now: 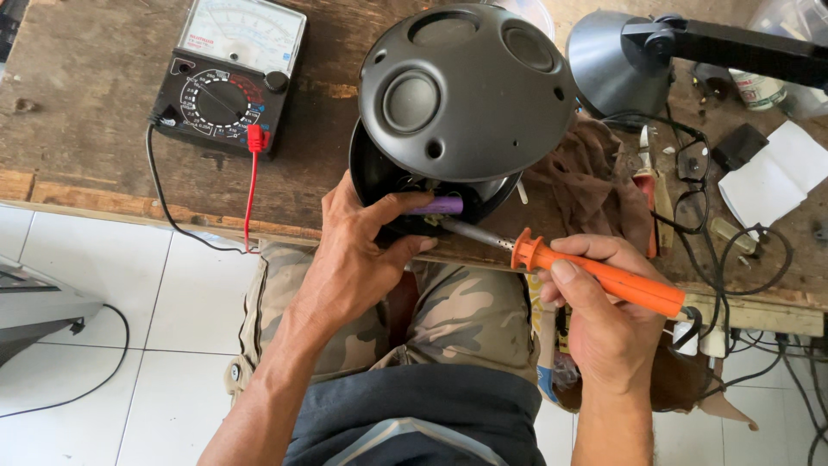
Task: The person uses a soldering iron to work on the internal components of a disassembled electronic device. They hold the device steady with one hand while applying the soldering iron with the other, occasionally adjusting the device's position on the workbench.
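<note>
A round black speaker shell (466, 91) stands opened on the wooden bench, its top half tilted up over the lower half (373, 173). My left hand (358, 250) grips the lower half's front rim, thumb and fingers around a purple cylindrical battery (438, 205) inside the gap. My right hand (604, 319) holds an orange-handled soldering iron (604, 278). Its metal tip (461, 231) points left into the opening, just under the battery.
An analog multimeter (228, 73) lies at the back left with red and black leads hanging over the bench edge (112, 207). A black desk lamp (621, 60), a brown rag (595, 173), spectacles (690, 185), white paper (776, 177) and tangled cables crowd the right. White floor tiles below.
</note>
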